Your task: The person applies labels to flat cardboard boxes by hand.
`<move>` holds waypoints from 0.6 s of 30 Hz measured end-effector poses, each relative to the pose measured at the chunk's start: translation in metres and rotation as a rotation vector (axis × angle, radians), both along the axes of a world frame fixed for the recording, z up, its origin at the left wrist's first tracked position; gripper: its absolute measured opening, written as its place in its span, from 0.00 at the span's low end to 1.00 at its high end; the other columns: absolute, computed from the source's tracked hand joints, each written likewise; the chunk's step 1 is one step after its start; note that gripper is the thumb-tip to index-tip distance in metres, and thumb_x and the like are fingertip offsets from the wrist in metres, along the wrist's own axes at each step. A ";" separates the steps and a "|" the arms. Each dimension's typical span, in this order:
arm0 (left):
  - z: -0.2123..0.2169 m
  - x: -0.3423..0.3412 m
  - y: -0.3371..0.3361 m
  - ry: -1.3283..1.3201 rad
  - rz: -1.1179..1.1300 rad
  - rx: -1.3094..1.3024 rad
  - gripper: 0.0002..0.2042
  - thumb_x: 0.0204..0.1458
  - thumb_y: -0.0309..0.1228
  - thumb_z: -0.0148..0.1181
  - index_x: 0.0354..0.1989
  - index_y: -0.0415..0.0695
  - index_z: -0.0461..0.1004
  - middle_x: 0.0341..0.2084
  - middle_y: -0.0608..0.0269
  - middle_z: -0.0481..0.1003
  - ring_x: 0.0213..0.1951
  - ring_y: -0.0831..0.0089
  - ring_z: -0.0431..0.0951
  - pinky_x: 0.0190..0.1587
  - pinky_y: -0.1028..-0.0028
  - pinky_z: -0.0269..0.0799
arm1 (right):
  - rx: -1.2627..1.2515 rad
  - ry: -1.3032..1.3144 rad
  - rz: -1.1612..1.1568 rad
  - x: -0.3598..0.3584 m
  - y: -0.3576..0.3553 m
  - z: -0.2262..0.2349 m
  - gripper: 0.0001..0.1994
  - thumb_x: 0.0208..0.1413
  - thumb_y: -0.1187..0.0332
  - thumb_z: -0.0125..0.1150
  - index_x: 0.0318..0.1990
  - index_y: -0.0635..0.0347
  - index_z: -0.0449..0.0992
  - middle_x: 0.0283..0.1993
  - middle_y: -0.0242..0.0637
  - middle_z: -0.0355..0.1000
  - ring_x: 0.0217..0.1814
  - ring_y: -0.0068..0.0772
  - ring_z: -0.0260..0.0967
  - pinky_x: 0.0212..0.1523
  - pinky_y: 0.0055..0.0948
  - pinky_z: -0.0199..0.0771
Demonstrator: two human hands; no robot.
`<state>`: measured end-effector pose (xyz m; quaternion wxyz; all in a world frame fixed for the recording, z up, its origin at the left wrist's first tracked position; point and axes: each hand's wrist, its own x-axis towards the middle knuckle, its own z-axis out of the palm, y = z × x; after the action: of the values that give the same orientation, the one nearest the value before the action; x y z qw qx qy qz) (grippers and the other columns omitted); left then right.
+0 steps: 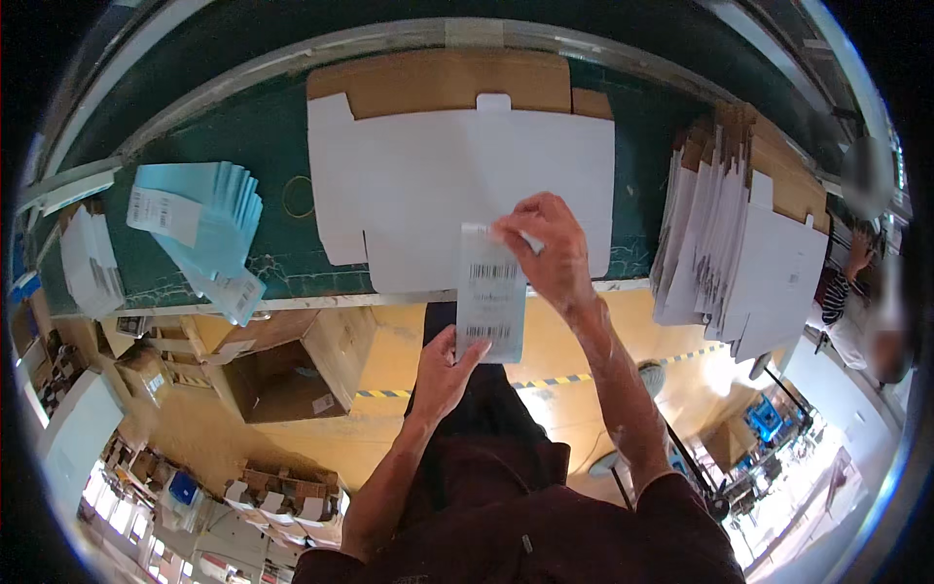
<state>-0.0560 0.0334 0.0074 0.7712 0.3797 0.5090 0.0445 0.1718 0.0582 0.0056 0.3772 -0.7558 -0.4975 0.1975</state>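
Glossy paper label strip (pixel 491 292), matt white cardboard box blank (pixel 428 185), smooth dark green tabletop (pixel 253 127).

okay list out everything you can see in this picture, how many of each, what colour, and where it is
label sheet: one, white with black barcodes, held over the table's near edge
flat carton blank: one, white, lying unfolded mid-table
cardboard sheet: one, brown, under the blank's far edge
flattened cartons: a stack, too many to count, white and brown, at the right of the table
envelopes: a fanned pile, light blue with white labels, at the left of the table
rubber band: one, yellow, between the envelopes and the blank
table: one, dark green
open box: one, brown, on the floor below the table
left hand: holds the sheet's bottom edge
right hand: pinches the sheet's top corner
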 end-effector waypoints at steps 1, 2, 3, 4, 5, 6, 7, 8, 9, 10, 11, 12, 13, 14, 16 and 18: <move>-0.004 0.003 0.001 -0.028 0.032 0.014 0.12 0.57 0.29 0.60 0.44 0.33 0.74 0.39 0.60 0.79 0.43 0.76 0.76 0.50 0.73 0.70 | -0.015 0.003 -0.001 0.003 0.007 -0.008 0.08 0.44 0.77 0.69 0.34 0.58 0.82 0.31 0.37 0.73 0.35 0.37 0.71 0.37 0.32 0.72; -0.008 0.006 0.002 -0.056 0.064 0.028 0.11 0.58 0.30 0.60 0.43 0.34 0.74 0.39 0.60 0.79 0.42 0.76 0.76 0.49 0.73 0.70 | -0.044 0.010 -0.027 0.006 0.013 -0.016 0.08 0.44 0.77 0.69 0.35 0.58 0.81 0.31 0.36 0.72 0.35 0.36 0.71 0.38 0.32 0.72; -0.012 0.008 0.002 -0.055 0.062 0.013 0.11 0.58 0.30 0.60 0.43 0.34 0.74 0.39 0.60 0.79 0.42 0.76 0.76 0.49 0.73 0.70 | -0.072 0.017 -0.053 0.010 0.018 -0.023 0.09 0.45 0.76 0.69 0.35 0.57 0.81 0.30 0.36 0.72 0.35 0.36 0.71 0.39 0.31 0.72; -0.015 0.011 0.003 -0.022 0.073 0.007 0.11 0.58 0.29 0.59 0.43 0.34 0.74 0.39 0.60 0.79 0.42 0.76 0.76 0.49 0.74 0.70 | -0.085 0.018 -0.052 0.013 0.025 -0.026 0.09 0.45 0.76 0.69 0.35 0.57 0.81 0.30 0.36 0.72 0.35 0.36 0.71 0.39 0.31 0.72; -0.017 0.013 0.004 0.016 0.086 0.004 0.11 0.58 0.29 0.59 0.44 0.34 0.74 0.39 0.60 0.78 0.42 0.77 0.75 0.49 0.75 0.69 | -0.089 0.010 -0.094 0.016 0.032 -0.028 0.09 0.45 0.76 0.69 0.36 0.57 0.81 0.29 0.35 0.72 0.34 0.35 0.70 0.40 0.31 0.72; -0.018 0.016 0.005 0.023 0.089 -0.003 0.11 0.58 0.29 0.59 0.44 0.34 0.74 0.39 0.60 0.78 0.42 0.77 0.75 0.49 0.75 0.69 | -0.092 0.002 -0.135 0.019 0.039 -0.033 0.09 0.45 0.75 0.70 0.36 0.56 0.81 0.28 0.34 0.71 0.33 0.35 0.70 0.40 0.31 0.72; -0.016 0.023 0.008 0.025 0.117 0.023 0.11 0.58 0.29 0.59 0.44 0.33 0.74 0.39 0.60 0.78 0.42 0.77 0.75 0.49 0.75 0.69 | -0.068 -0.070 -0.040 0.029 0.045 -0.039 0.09 0.45 0.74 0.70 0.35 0.54 0.80 0.33 0.35 0.72 0.39 0.35 0.70 0.41 0.32 0.72; -0.015 0.028 0.011 0.026 0.145 0.051 0.12 0.58 0.29 0.58 0.44 0.33 0.73 0.39 0.60 0.78 0.41 0.77 0.75 0.49 0.75 0.69 | -0.077 -0.070 -0.042 0.032 0.048 -0.043 0.09 0.45 0.74 0.70 0.35 0.54 0.80 0.33 0.35 0.72 0.39 0.35 0.70 0.41 0.32 0.72; -0.015 0.032 0.013 0.026 0.143 0.043 0.12 0.58 0.29 0.58 0.44 0.33 0.73 0.39 0.60 0.78 0.41 0.77 0.75 0.49 0.75 0.69 | -0.029 -0.104 -0.045 0.035 0.051 -0.045 0.07 0.45 0.72 0.70 0.33 0.53 0.80 0.38 0.35 0.72 0.44 0.38 0.67 0.44 0.35 0.69; -0.014 0.034 0.015 0.043 0.177 0.039 0.12 0.59 0.29 0.58 0.45 0.32 0.73 0.39 0.59 0.78 0.42 0.77 0.75 0.49 0.75 0.69 | 0.022 -0.133 -0.046 0.034 0.056 -0.046 0.06 0.45 0.70 0.70 0.31 0.52 0.80 0.43 0.35 0.71 0.49 0.41 0.64 0.47 0.38 0.66; -0.014 0.035 0.017 0.059 0.210 0.035 0.13 0.59 0.29 0.58 0.45 0.31 0.73 0.39 0.58 0.78 0.42 0.77 0.75 0.49 0.75 0.69 | 0.019 -0.127 -0.045 0.034 0.060 -0.051 0.06 0.45 0.70 0.70 0.31 0.52 0.80 0.43 0.35 0.71 0.49 0.41 0.64 0.47 0.38 0.66; -0.013 0.037 0.020 0.064 0.210 0.034 0.13 0.59 0.29 0.58 0.45 0.31 0.73 0.39 0.58 0.78 0.42 0.77 0.75 0.49 0.75 0.69 | 0.012 -0.138 -0.056 0.034 0.064 -0.055 0.06 0.44 0.70 0.71 0.31 0.51 0.80 0.45 0.34 0.70 0.52 0.42 0.62 0.49 0.39 0.63; -0.012 0.039 0.023 0.110 0.207 0.049 0.13 0.58 0.30 0.59 0.45 0.31 0.73 0.39 0.58 0.78 0.41 0.76 0.75 0.49 0.74 0.69 | 0.006 -0.154 -0.069 0.035 0.067 -0.058 0.06 0.44 0.70 0.71 0.30 0.50 0.80 0.47 0.34 0.69 0.55 0.43 0.59 0.51 0.40 0.61; -0.012 0.041 0.025 0.155 0.204 0.065 0.14 0.58 0.31 0.60 0.45 0.31 0.74 0.39 0.58 0.78 0.41 0.76 0.75 0.49 0.74 0.69 | 0.006 -0.153 -0.070 0.035 0.070 -0.061 0.06 0.44 0.70 0.71 0.30 0.50 0.80 0.47 0.34 0.69 0.55 0.43 0.59 0.51 0.40 0.61; -0.018 0.044 0.022 0.121 0.241 0.064 0.14 0.58 0.30 0.59 0.45 0.31 0.73 0.39 0.58 0.78 0.42 0.76 0.75 0.49 0.74 0.69 | -0.007 -0.182 -0.082 0.034 0.074 -0.064 0.06 0.42 0.69 0.72 0.29 0.48 0.80 0.45 0.31 0.70 0.56 0.42 0.58 0.54 0.43 0.56; -0.020 0.044 0.021 0.087 0.279 0.064 0.13 0.59 0.29 0.58 0.46 0.30 0.73 0.40 0.58 0.78 0.42 0.76 0.75 0.50 0.75 0.68 | 0.001 -0.173 -0.092 0.031 0.076 -0.067 0.06 0.42 0.69 0.72 0.29 0.47 0.81 0.45 0.30 0.70 0.55 0.41 0.58 0.54 0.45 0.55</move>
<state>-0.0121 0.0549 -0.0130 0.7224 0.3312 0.5880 0.1508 0.2023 0.1347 -0.0609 0.3418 -0.7920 -0.4930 0.1137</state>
